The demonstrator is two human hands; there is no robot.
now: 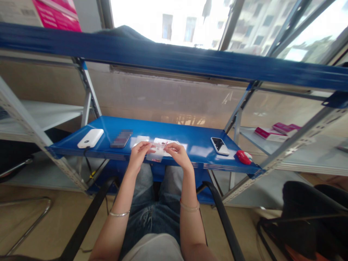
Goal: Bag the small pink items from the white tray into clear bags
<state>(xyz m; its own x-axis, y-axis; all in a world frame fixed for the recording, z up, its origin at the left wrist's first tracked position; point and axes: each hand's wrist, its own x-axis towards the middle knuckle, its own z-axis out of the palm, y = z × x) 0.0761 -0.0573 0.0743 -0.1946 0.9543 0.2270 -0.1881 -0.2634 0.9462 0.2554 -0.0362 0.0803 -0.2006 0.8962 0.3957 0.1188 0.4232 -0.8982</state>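
Between my two hands, just above the front edge of the blue shelf [190,135], is a small clear plastic bag [155,155] with some reddish bits inside. My left hand [140,151] pinches its top left side with thumb and forefinger. At the opposite top corner, my right hand [176,151] pinches it the same way. Behind the bag lies a white sheet [165,141] with small red marks or pieces on it, partly hidden by my fingers. A pale flat packet [142,138] lies on the shelf behind my left hand.
On the left of the shelf are a white power bank [91,138] with a black cable and a dark flat item [121,139], blurred out. A phone [220,146] and a red-and-white object [244,157] lie at the right. A blue beam [174,61] crosses above; chair armrests flank my legs.
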